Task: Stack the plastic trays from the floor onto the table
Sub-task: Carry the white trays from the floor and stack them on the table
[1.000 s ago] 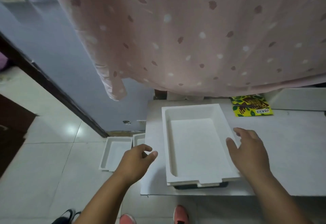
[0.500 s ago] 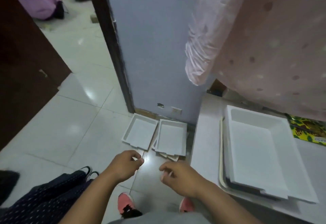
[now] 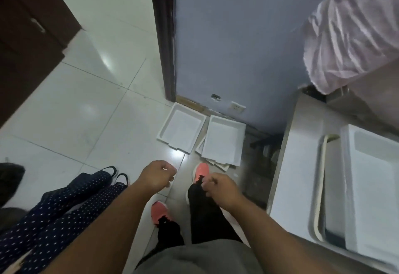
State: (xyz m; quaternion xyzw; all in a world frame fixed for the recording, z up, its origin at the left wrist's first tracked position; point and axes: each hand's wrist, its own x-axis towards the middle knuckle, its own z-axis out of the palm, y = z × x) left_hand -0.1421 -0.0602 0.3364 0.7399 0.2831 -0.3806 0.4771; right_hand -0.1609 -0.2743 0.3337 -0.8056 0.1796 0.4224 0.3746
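Two white plastic trays lie on the floor by the blue wall: a single tray (image 3: 181, 130) on the left and a small pile of trays (image 3: 223, 142) beside it on the right. A stack of white trays (image 3: 371, 189) sits on the white table (image 3: 298, 165) at the right edge. My left hand (image 3: 157, 176) and my right hand (image 3: 220, 187) hang over the floor in front of me, short of the floor trays. Both hold nothing, fingers loosely curled.
Another person's legs in dotted dark trousers (image 3: 64, 206) stand at my left. My own feet in pink shoes (image 3: 200, 172) are on the tiles just before the trays. A dark door frame (image 3: 164, 36) and a pink curtain (image 3: 349, 31) border the wall.
My view swung from the table down to the floor. Both hands left the tray stack on the table and now hang over the floor, nearer the floor trays.
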